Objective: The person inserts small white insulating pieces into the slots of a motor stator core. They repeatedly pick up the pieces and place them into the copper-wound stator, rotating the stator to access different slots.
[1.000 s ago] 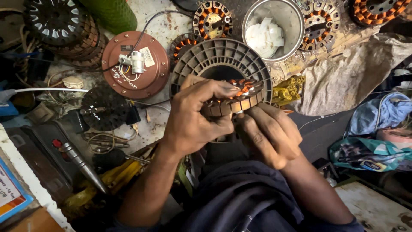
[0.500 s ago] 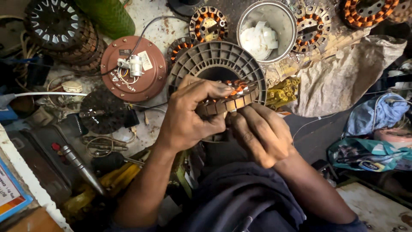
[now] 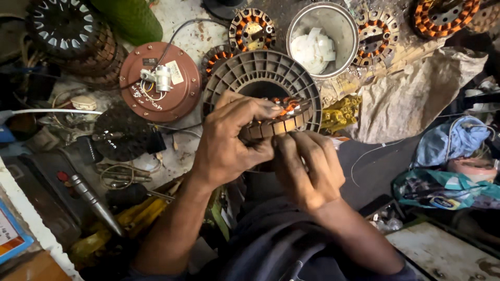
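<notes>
A round motor stator (image 3: 284, 118) with copper-orange windings and a laminated metal rim is held at the middle of the view. My left hand (image 3: 229, 140) wraps over its top and left side. From below, my right hand (image 3: 307, 166) grips its lower rim, fingers curled against the laminations. Both hands hide most of the stator. Behind it lies a grey ribbed round fan housing (image 3: 245, 73).
A reddish-brown round motor cover (image 3: 179, 96) with a white part and wires lies at the left. A metal pot (image 3: 341, 26) holds white pieces. Several wound stators (image 3: 252, 28) lie along the back. Yellow connectors (image 3: 341, 112), a sack (image 3: 416, 99), and a screwdriver (image 3: 91, 200) surround me.
The view has shifted slightly. My hands have turned the stator a little and stay closed on it.
</notes>
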